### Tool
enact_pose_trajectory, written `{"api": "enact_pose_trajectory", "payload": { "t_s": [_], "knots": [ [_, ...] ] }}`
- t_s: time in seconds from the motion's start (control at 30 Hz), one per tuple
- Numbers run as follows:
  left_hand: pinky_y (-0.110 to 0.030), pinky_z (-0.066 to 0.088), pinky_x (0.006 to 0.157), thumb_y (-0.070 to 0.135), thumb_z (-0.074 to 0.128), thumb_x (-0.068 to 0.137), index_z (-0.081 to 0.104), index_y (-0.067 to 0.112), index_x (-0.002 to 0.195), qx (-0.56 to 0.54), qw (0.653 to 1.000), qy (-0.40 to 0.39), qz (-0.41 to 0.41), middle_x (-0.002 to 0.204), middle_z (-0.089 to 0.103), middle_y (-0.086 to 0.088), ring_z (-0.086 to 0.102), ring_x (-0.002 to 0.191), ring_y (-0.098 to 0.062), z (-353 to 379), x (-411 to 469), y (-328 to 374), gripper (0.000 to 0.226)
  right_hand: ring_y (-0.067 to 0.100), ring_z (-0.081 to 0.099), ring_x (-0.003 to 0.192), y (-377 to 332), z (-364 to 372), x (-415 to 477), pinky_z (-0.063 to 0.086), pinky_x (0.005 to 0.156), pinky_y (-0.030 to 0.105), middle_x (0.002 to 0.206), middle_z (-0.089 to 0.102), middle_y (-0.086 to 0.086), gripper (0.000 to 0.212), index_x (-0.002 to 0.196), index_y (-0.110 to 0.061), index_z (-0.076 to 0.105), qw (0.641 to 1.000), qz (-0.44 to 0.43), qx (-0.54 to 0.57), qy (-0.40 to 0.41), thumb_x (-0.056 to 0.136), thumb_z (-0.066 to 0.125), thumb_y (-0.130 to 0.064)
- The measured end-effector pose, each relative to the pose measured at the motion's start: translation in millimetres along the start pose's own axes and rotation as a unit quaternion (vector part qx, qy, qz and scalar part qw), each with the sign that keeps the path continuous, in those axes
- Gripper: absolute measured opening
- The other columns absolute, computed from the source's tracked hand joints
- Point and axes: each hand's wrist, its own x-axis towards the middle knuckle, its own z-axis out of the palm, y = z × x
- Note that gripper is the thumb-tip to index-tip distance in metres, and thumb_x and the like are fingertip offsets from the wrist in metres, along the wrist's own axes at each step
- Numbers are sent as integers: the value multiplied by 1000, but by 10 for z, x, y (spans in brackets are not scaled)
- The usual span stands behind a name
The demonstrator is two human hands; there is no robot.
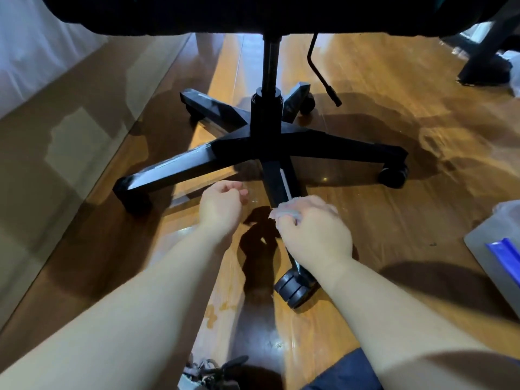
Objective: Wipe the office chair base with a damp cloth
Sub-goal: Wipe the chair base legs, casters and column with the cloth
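The right hand [315, 235] grips a pale, fluffy cloth [287, 213] against the near leg of the black, five-armed chair base [253, 142], between hub and caster [294, 288]. The left hand [221, 205] hovers just beside that leg, loosely curled and holding nothing, over the glossy wooden floor [365, 80].

Glossy wood floor [351, 88], black plastic chair base [239, 142], fluffy cloth [287, 213].

Right hand [315, 229] presses cloth [284, 213] on chair base [278, 178]; left hand [221, 205] hovers.
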Motion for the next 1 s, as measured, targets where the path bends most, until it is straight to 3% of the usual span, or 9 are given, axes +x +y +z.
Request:
{"api": "enact_pose_trajectory", "payload": {
  "t_s": [0.13, 0.27, 0.33, 0.43, 0.5, 0.6, 0.77, 0.9, 1.0],
  "knots": [
    [-13, 49, 63, 22, 51, 94, 57, 35, 118, 176, 980, -16, 89, 113, 58, 11, 59, 90, -4, -167, 381, 5, 28, 32, 38, 122, -285, 185, 334, 46, 82, 38, 144, 31, 8, 65, 141, -31, 28, 996, 92, -23, 8, 85, 57, -47],
    [-45, 43, 98, 27, 58, 82, 49, 26, 133, 407, 885, 69, 214, 129, 48, -5, 44, 121, -24, -464, 922, 68, 52, 35, 39, 122, -415, 399, 775, 46, 87, 47, 141, 36, 12, 75, 148, -27, 21, 986, 159, -57, -8, 87, 62, -40],
    [-53, 32, 105, 36, 60, 83, 40, 20, 141, 502, 837, 104, 191, 139, 43, -7, 32, 133, -27, -609, 1223, 94, 64, 34, 42, 119, -410, 503, 856, 47, 82, 44, 138, 41, 11, 74, 148, -25, 23, 983, 155, -98, 28, 87, 62, -41],
    [-53, 31, 107, 64, 54, 84, 39, 21, 139, 548, 834, 58, 31, 137, 50, -12, 42, 130, -34, -785, 1421, 63, 72, 32, 45, 116, -347, 586, 835, 51, 78, 42, 134, 45, 10, 74, 147, -23, 28, 981, 126, -127, 76, 85, 63, -45],
    [-46, 47, 90, 74, 52, 78, 53, 22, 115, 579, 812, 45, 48, 107, 61, -8, 56, 101, -32, -846, 1411, 1, 64, 32, 47, 114, -309, 598, 835, 52, 76, 42, 131, 47, 11, 74, 146, -23, 30, 983, 110, -127, 79, 83, 64, -44],
    [-39, 46, 78, 75, 54, 77, 54, 25, 103, 568, 817, 73, 70, 84, 55, 0, 51, 84, -25, -838, 1335, 14, 56, 33, 46, 112, -298, 550, 840, 52, 75, 42, 129, 46, 12, 73, 144, -21, 32, 984, 104, -128, 67, 82, 64, -44],
    [-40, 42, 78, 81, 57, 68, 55, 25, 113, 552, 829, 65, 57, 99, 55, -4, 53, 99, -29, -775, 1031, -16, 72, 34, 46, 106, 2, 266, 872, 43, 70, 39, 121, 47, 12, 57, 133, -20, 35, 987, 48, -152, 35, 84, 61, -37],
    [-35, 44, 64, 78, 65, 61, 49, 20, 97, 516, 851, 38, 87, 93, 53, -3, 57, 90, -30, -524, 600, -96, 69, 36, 41, 119, 300, -88, 1003, 44, 87, 47, 136, 41, 13, 67, 147, -23, 24, 975, 60, -207, -50, 90, 59, -32],
    [-35, 38, 62, 74, 64, 67, 44, 17, 105, 527, 847, 31, 64, 91, 48, -5, 55, 89, -30, -251, 359, -74, 71, 37, 40, 119, 361, -286, 989, 43, 89, 47, 136, 40, 13, 59, 147, -26, 28, 972, 64, -218, -64, 93, 54, -26]
  ]
}}
